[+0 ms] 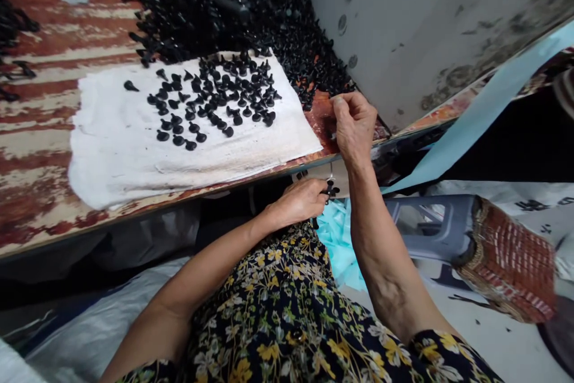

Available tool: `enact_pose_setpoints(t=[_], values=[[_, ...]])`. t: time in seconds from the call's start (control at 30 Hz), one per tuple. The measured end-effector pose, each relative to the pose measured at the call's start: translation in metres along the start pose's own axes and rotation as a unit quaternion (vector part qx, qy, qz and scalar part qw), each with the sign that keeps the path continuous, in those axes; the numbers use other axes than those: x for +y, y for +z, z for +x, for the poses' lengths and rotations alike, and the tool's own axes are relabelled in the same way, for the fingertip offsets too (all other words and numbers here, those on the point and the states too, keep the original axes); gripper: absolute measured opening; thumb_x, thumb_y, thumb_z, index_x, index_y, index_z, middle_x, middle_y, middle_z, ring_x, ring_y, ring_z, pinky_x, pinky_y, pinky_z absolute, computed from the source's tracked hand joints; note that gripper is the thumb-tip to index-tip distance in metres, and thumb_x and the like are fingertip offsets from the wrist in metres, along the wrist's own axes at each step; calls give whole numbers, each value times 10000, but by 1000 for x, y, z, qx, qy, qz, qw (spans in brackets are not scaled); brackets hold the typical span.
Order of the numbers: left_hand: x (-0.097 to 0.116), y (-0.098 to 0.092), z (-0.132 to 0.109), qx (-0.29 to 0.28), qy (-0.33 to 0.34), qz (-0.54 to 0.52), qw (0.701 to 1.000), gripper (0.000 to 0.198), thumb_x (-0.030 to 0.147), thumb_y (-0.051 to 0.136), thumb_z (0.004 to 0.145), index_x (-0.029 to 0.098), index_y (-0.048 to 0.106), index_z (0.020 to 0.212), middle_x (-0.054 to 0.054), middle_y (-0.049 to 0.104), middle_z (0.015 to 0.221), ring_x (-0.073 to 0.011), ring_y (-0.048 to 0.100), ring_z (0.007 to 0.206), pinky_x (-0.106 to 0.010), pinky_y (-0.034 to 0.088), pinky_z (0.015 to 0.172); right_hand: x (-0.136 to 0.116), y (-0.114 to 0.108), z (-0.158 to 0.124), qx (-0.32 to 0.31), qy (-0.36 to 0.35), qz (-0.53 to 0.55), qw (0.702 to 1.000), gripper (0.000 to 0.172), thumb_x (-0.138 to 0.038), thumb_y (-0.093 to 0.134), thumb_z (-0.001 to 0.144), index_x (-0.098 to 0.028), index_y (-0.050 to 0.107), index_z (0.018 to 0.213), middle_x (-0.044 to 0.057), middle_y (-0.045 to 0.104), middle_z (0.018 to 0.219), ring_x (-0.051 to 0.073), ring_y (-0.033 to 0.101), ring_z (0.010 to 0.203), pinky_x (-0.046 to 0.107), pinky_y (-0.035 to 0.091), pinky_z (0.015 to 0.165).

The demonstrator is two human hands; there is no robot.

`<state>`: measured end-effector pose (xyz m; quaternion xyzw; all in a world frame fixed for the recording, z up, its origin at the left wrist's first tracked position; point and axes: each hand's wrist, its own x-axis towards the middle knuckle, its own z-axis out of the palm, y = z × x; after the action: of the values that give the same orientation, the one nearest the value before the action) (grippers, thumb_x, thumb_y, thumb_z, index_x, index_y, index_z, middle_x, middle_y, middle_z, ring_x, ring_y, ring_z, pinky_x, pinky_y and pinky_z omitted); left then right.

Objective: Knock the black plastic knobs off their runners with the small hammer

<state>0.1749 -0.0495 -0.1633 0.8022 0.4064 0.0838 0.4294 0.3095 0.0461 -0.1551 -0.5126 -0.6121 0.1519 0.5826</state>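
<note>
Two bare hands at the front edge; floral-print garment (287,311) nearest. Left hand (299,201): below the worktop (36,126) edge, fingers closed on a small black cluster (332,190) sticking out rightward past the fingertips, too small to read its exact form. Right hand (356,126): farther out, at the worktop's near-right corner, thumb closed against a curled forefinger; can't tell if anything's pinched. White cloth (179,162) left of it. Black mushroom-shaped parts (237,119) spread on the cloth, beyond and left of both hands, right hand nearer. Stems point mixed ways, no shared axis. Behind: black heap (210,12), up to the grey panel (403,24).
</note>
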Motion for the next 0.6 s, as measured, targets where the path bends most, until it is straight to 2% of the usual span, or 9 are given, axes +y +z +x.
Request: enact_pose_setpoints(t=[0.23,0.37,0.5,0.6], values=[[-8,4,9,3,-41,-16,999,159,111,485,855,161,595,752,-59,671,779,-202,650,811,-281,459,731,1,0,-1,9,-6,-7,1000,180,-208,500,898,-213,554,727,-44,486,679,130,474,636,297,454,699],[-14,5,20,-12,-69,-56,996,167,109,482,864,149,592,745,-51,657,753,-173,638,723,-249,441,624,-2,1,-5,31,-29,-21,999,167,-227,483,904,-213,569,761,-40,495,684,132,489,641,296,453,692],[-18,12,48,-59,-116,-116,985,158,109,471,894,130,594,798,-7,621,677,-111,552,511,-226,395,483,-10,3,-10,56,-72,-45,995,179,-234,460,914,-202,573,779,-25,549,714,132,531,679,293,450,709],[-13,20,77,-89,-141,-159,973,161,192,501,951,116,604,852,11,608,689,-89,523,486,-225,435,480,-16,4,-12,63,-83,-61,993,191,-235,445,917,-197,571,778,-20,564,723,126,545,689,281,447,707]])
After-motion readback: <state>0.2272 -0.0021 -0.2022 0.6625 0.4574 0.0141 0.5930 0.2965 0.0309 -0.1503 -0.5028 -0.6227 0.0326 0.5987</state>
